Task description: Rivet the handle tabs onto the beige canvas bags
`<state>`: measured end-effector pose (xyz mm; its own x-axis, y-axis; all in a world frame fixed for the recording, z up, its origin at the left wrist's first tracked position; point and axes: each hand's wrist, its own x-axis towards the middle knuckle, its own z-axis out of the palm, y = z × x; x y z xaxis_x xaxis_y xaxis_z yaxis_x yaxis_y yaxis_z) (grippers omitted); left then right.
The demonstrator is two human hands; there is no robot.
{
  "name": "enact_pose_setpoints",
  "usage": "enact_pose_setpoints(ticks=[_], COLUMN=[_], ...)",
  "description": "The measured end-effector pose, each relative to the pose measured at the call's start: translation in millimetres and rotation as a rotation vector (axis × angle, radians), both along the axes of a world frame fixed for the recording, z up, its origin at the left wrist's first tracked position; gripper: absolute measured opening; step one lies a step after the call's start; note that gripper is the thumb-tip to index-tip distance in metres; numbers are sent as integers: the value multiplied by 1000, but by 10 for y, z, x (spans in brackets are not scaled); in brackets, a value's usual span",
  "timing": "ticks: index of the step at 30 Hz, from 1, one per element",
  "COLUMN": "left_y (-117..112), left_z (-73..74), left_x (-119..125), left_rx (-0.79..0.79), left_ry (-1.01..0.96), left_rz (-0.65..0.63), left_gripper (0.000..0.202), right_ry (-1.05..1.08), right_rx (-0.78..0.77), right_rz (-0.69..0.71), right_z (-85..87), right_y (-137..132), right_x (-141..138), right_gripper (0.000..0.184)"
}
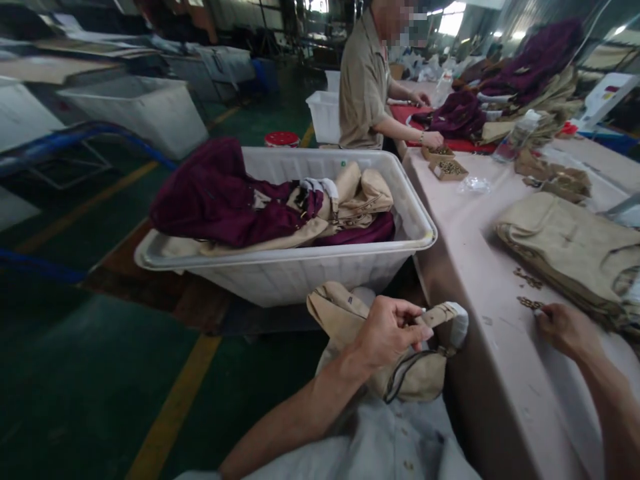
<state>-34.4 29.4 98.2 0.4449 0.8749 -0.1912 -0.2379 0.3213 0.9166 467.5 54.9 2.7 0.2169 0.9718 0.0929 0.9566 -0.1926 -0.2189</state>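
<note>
A garment or bag workshop on a factory floor. A large white plastic bin (pixel 300 267) holds heaped maroon and beige fabric pieces. A long table (pixel 480 227) carries stacked beige pieces (pixel 565 247) and small boxes of metal fittings (pixel 449 169). A co-worker (pixel 365 87) stands at the table handling maroon fabric. The green floor (pixel 90 387) has yellow lines; more bins (pixel 145 110) stand behind.

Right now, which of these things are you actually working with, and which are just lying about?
In use:
left hand gripping the beige bag by its strap
right hand at the small metal pieces on the table

Lying about:
white tub of bags
stack of beige bags
water bottle
co-worker's small boxes
</note>
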Motion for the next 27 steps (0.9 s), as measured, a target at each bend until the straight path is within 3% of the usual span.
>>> enact_pose_setpoints(ticks=[2, 5, 6, 9, 12, 14, 18, 27], left_y=[-11, -2, 5, 20, 17, 12, 16, 59], left_z=[11, -9, -23, -76, -133, -171, -224, -223], left_x=[3, 49, 73, 156, 216, 232, 232, 298], left_rx=[-5, 5, 14, 48, 96, 132, 195, 224], left_ry=[19, 95, 126, 213, 281, 319, 428, 490], left_rz=[7, -2, -13, -23, -13, -24, -23, -26], left_gripper=[42, 38, 35, 28, 25, 24, 26, 24], right_ry=[-24, 66, 142, 263, 317, 319, 345, 264], right_rx=[4, 206, 315, 431, 450, 456, 454, 505], right_rz=[32, 158, 280, 641, 788, 807, 826, 811], right_z=[90, 391, 528, 917, 1058, 1001, 829, 709], right_y=[-9, -122, -185, -368, -454, -464, -457, -501], right_x=[-226, -924, -1228, -2113, -2641, -2752, -2713, -2663], right_gripper=[24, 25, 21, 15, 22, 24, 29, 38])
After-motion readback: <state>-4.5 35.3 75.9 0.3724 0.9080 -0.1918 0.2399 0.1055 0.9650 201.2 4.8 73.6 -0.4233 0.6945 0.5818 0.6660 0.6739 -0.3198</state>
